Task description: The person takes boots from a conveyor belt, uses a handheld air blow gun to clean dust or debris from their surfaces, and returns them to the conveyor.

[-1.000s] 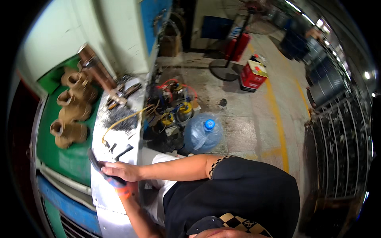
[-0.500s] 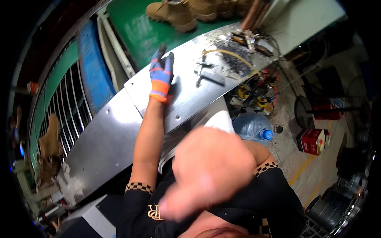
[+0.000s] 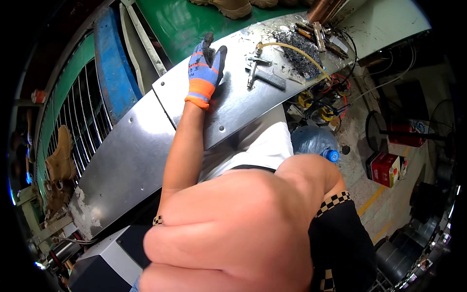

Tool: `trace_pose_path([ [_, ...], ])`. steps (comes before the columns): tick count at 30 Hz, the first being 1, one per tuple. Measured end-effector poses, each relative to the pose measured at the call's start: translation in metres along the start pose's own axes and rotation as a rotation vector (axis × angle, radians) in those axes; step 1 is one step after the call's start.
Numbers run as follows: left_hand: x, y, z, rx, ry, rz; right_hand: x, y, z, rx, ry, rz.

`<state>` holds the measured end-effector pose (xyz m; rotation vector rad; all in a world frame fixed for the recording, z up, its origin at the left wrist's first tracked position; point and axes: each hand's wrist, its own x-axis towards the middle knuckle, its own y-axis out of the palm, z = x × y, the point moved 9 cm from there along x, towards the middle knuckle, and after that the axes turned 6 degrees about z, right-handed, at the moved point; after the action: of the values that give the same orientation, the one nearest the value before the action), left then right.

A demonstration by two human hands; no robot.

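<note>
My left hand (image 3: 205, 70), in a blue, black and orange work glove, lies on the bare metal tabletop (image 3: 170, 117) near its far edge. Its thumb stands apart from the fingers, and it holds nothing visible. Bare and very close to the camera, my right hand (image 3: 224, 228) fills the lower middle. Its back faces up and its fingers bend under; the fingertips and anything inside them are hidden. To the right of the glove lie a small metal tool (image 3: 253, 70) on a yellow hose (image 3: 292, 48) and a grey bar-like piece (image 3: 267, 79).
Tan boots (image 3: 233, 7) stand on the green surface (image 3: 180, 29) beyond the table. Dark scraps (image 3: 299, 51) litter the table's right end. A large clear bottle (image 3: 314, 141) with a blue cap and a red box (image 3: 384, 169) are on the right. A wire rack (image 3: 85, 126) stands left.
My right hand has come closer to the camera and now covers more of the lower view. My left hand stays on the tabletop; the view has shifted slightly.
</note>
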<state>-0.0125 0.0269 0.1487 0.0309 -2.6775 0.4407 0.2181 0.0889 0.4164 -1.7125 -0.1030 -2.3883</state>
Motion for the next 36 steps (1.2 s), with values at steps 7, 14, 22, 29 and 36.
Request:
trace_pose_path([
  [7,0.000,-0.002,-0.007,0.043,-0.034,0.044,0.024,-0.019,-0.036,0.011,0.177,0.040],
  [14,-0.007,-0.011,0.016,-0.152,-0.050,-0.048,-0.103,-0.062,-0.205,0.031,0.855,0.046],
  [22,-0.007,-0.017,-0.003,-0.407,-0.207,0.099,-0.185,-0.091,-0.254,0.501,1.024,-0.335],
  [29,-0.016,0.001,-0.043,-0.205,0.220,0.132,-0.214,-0.082,-0.253,0.567,1.171,-0.493],
  [36,-0.021,0.008,-0.036,-0.080,0.102,0.234,-0.221,-0.111,-0.247,0.062,1.133,-0.106],
])
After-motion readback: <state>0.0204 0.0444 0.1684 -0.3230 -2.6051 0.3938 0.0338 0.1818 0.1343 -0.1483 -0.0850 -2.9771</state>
